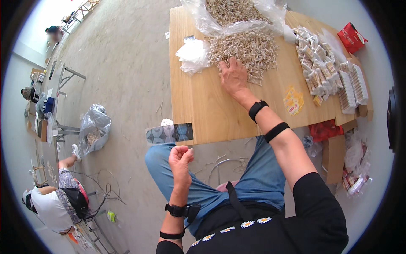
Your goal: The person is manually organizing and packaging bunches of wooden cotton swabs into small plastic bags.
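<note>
A loose heap of cotton swabs point(258, 48) lies on the wooden table point(198, 101). At its near edge, my right hand point(234, 76) rests with its fingers apart, the tips down on the swabs; no swab shows held in it. Left of the heap sits a stack of thin white plastic sleeves point(192, 56). My left hand point(180, 158) is closed above my left thigh, off the table's front edge, thumb against the curled fingers. Something small and pale shows at the thumb tip, too small to name.
Behind the heap, a clear plastic bag point(241, 26) holds more swabs. Packed swab bundles point(319, 63) are piled at the right, beside yellow labels point(293, 100). A patterned dark sheet point(169, 133) overhangs the front left corner. Two people work at the far left.
</note>
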`<action>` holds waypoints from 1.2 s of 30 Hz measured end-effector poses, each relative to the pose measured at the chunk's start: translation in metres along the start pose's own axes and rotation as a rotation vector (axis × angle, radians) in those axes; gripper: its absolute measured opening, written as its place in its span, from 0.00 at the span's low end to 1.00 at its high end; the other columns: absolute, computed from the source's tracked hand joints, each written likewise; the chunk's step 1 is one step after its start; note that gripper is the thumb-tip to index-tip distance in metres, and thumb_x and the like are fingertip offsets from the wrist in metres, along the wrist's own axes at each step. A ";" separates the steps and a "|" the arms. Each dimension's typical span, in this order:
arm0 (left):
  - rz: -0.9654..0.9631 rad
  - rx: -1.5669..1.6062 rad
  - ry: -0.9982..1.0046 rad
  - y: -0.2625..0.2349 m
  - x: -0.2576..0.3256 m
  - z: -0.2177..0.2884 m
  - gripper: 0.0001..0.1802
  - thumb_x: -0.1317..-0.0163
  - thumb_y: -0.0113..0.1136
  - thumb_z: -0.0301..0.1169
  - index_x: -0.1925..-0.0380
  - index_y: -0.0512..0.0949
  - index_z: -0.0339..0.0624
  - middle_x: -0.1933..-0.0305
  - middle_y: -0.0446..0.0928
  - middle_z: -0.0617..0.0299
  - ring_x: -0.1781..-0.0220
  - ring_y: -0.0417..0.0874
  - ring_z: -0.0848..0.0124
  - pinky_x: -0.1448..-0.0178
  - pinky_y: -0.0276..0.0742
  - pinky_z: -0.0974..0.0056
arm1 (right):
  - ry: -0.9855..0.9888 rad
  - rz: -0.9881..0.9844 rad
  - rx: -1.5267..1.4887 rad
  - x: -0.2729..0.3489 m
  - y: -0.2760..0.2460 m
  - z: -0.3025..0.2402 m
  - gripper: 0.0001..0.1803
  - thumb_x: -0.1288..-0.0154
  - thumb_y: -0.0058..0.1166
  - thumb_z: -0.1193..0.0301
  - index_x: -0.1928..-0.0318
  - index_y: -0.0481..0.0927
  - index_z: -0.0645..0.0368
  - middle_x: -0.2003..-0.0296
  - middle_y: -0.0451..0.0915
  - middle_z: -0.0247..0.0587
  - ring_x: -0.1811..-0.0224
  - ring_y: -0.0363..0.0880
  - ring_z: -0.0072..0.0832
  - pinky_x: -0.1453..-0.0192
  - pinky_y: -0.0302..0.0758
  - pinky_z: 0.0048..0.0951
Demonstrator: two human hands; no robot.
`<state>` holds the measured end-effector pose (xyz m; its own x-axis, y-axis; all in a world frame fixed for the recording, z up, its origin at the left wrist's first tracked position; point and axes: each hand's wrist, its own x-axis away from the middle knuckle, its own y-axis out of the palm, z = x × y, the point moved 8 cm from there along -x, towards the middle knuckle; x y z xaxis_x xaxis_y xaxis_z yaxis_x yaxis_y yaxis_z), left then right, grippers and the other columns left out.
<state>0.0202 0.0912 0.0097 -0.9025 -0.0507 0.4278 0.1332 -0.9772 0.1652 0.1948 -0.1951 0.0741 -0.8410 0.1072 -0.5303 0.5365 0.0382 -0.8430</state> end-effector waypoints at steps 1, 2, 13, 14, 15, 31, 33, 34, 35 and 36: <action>-0.004 0.000 0.001 0.006 -0.003 0.003 0.08 0.39 0.65 0.23 0.63 0.75 0.42 0.68 0.76 0.70 0.70 0.75 0.81 0.65 0.72 0.75 | -0.013 -0.018 -0.009 0.002 0.005 0.004 0.14 0.47 0.62 0.71 0.58 0.78 0.56 0.60 0.74 0.45 0.54 0.76 0.42 0.54 0.74 0.44; -0.034 -0.029 0.058 0.015 -0.005 0.009 0.08 0.39 0.65 0.24 0.64 0.75 0.42 0.68 0.76 0.70 0.69 0.75 0.81 0.64 0.72 0.75 | -0.011 -0.016 -0.005 0.007 0.006 0.011 0.14 0.47 0.62 0.71 0.58 0.78 0.56 0.60 0.74 0.45 0.54 0.76 0.42 0.54 0.74 0.44; -0.298 -0.927 0.808 0.127 -0.017 0.051 0.26 0.47 0.70 0.27 0.47 0.75 0.33 0.38 0.74 0.48 0.33 0.70 0.48 0.30 0.66 0.55 | -0.246 -0.191 -0.613 0.073 -0.033 0.027 0.12 0.49 0.54 0.82 0.62 0.78 0.61 0.60 0.76 0.46 0.56 0.78 0.46 0.51 0.76 0.42; -0.300 -0.928 0.807 0.133 -0.020 0.048 0.26 0.47 0.70 0.27 0.47 0.75 0.33 0.38 0.74 0.48 0.33 0.70 0.48 0.30 0.66 0.55 | -0.244 -0.192 -0.613 0.077 -0.039 0.030 0.12 0.49 0.54 0.82 0.62 0.78 0.61 0.60 0.76 0.46 0.56 0.78 0.46 0.51 0.76 0.42; -0.332 -1.017 0.834 0.143 -0.022 0.043 0.31 0.47 0.70 0.30 0.42 0.73 0.35 0.33 0.69 0.48 0.28 0.65 0.50 0.27 0.61 0.53 | -0.163 -0.132 -0.603 0.076 -0.054 0.038 0.10 0.47 0.55 0.81 0.61 0.78 0.61 0.60 0.76 0.46 0.56 0.78 0.46 0.52 0.76 0.41; -0.342 -1.296 0.941 0.172 -0.033 0.007 0.41 0.41 0.65 0.48 0.32 0.66 0.41 0.23 0.59 0.56 0.20 0.53 0.57 0.20 0.40 0.43 | 0.274 -0.226 -0.205 0.065 -0.013 0.082 0.06 0.40 0.54 0.73 0.62 0.78 0.59 0.62 0.81 0.51 0.65 0.85 0.46 0.64 0.81 0.43; -0.324 -1.298 0.950 0.171 -0.032 0.007 0.40 0.41 0.65 0.47 0.32 0.66 0.41 0.24 0.59 0.56 0.20 0.53 0.57 0.20 0.40 0.43 | 0.175 -0.205 -0.252 0.066 -0.025 0.067 0.06 0.40 0.54 0.73 0.63 0.78 0.59 0.63 0.81 0.50 0.65 0.84 0.46 0.64 0.81 0.43; -0.311 -1.300 0.961 0.170 -0.031 0.008 0.39 0.40 0.65 0.47 0.32 0.66 0.41 0.24 0.59 0.56 0.20 0.53 0.56 0.20 0.40 0.42 | 0.079 -0.183 -0.297 0.068 -0.032 0.055 0.05 0.41 0.55 0.73 0.63 0.79 0.59 0.63 0.81 0.50 0.65 0.84 0.47 0.63 0.81 0.44; -0.308 -1.300 0.957 0.169 -0.031 0.008 0.39 0.40 0.65 0.47 0.32 0.66 0.41 0.24 0.59 0.56 0.20 0.53 0.56 0.20 0.40 0.42 | 0.076 -0.186 -0.299 0.071 -0.031 0.049 0.05 0.41 0.55 0.73 0.63 0.79 0.59 0.63 0.81 0.50 0.65 0.84 0.47 0.63 0.81 0.44; -0.305 -1.306 0.968 0.170 -0.031 0.008 0.39 0.40 0.64 0.47 0.32 0.66 0.41 0.24 0.59 0.55 0.21 0.54 0.56 0.20 0.41 0.43 | 0.036 -0.211 -0.332 0.074 -0.030 0.038 0.05 0.41 0.56 0.73 0.64 0.79 0.59 0.64 0.81 0.50 0.65 0.84 0.47 0.63 0.80 0.44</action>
<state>0.0743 -0.0720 0.0319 -0.8000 0.5507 -0.2382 -0.0457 -0.4518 -0.8910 0.1142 -0.2259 0.0566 -0.9355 0.0968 -0.3399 0.3503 0.3821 -0.8552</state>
